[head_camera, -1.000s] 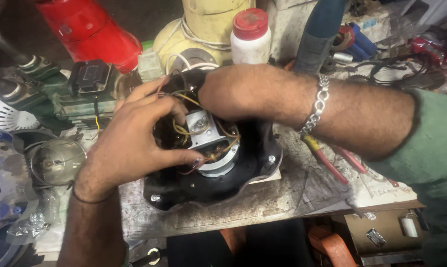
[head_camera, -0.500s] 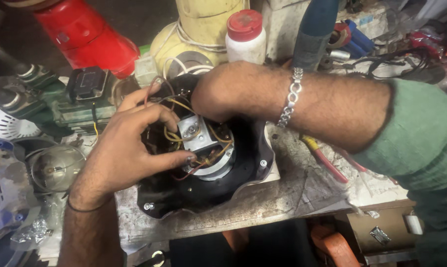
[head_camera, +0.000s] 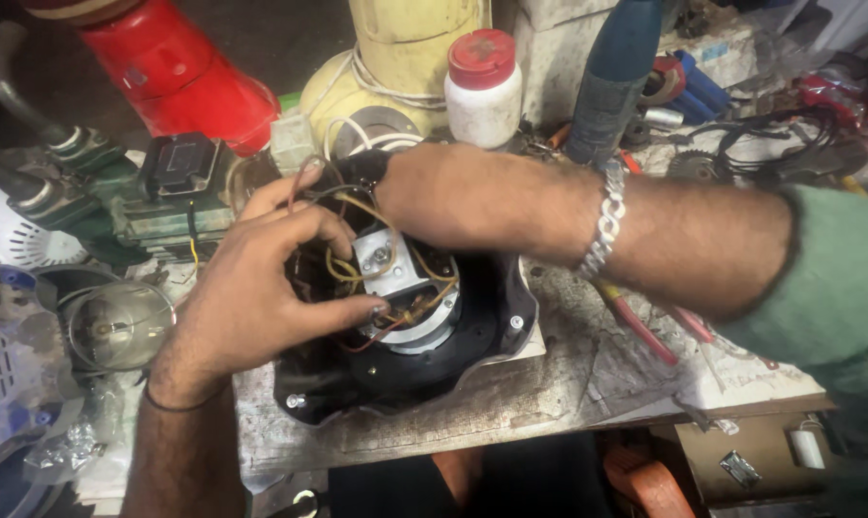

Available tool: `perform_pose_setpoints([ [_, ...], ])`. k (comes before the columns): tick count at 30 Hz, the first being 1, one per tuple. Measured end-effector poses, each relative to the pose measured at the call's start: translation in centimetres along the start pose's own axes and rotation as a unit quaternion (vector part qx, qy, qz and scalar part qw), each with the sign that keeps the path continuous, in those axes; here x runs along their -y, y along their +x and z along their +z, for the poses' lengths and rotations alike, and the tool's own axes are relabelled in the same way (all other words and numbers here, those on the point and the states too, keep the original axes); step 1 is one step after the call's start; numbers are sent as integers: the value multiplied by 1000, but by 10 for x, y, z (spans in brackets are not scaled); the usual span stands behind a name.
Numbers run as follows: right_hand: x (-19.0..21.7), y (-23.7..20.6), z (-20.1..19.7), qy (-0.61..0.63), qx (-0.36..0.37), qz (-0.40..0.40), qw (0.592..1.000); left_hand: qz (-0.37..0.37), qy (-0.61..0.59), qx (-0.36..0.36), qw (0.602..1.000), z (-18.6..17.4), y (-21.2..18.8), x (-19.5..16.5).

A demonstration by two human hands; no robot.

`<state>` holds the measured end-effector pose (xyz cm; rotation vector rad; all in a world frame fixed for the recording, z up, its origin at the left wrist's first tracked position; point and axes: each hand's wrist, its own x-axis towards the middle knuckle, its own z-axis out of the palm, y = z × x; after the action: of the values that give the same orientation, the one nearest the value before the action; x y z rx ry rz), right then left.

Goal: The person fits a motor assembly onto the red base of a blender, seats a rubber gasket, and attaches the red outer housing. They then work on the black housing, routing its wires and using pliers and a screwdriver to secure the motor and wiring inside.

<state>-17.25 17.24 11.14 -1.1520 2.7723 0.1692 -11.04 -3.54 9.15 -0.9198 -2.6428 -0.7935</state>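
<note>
Left hand [head_camera: 251,297] spread over left side of black motor housing [head_camera: 472,345], fingers among yellow and brown wires [head_camera: 395,312], thumb tip on winding edge. Right hand [head_camera: 443,197] curled over far rim, grasp hidden. Housing rests on worn bench board [head_camera: 568,384], centre. White red-capped bottle [head_camera: 482,86] beyond.

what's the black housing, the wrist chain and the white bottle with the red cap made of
Black housing: looks like moulded plastic, dull and dusty, with screw holes at the rim. Wrist chain: metal, silvery, shiny links. White bottle: probably plastic, matte and grimy; its red cap likewise.
</note>
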Motion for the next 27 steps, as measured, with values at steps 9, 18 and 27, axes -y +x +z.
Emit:
perform_pose_setpoints([
  [9,-8,-18,3,41,-148,-68,986,-8,-145,-181,973,18,-30,-2],
  [18,0,-39,-4,-231,-288,-144,918,-81,-336,-242,907,38,-40,4],
  [27,-7,-3,9,-223,-253,-208,918,-77,-395,-227,887,32,-37,-1],
])
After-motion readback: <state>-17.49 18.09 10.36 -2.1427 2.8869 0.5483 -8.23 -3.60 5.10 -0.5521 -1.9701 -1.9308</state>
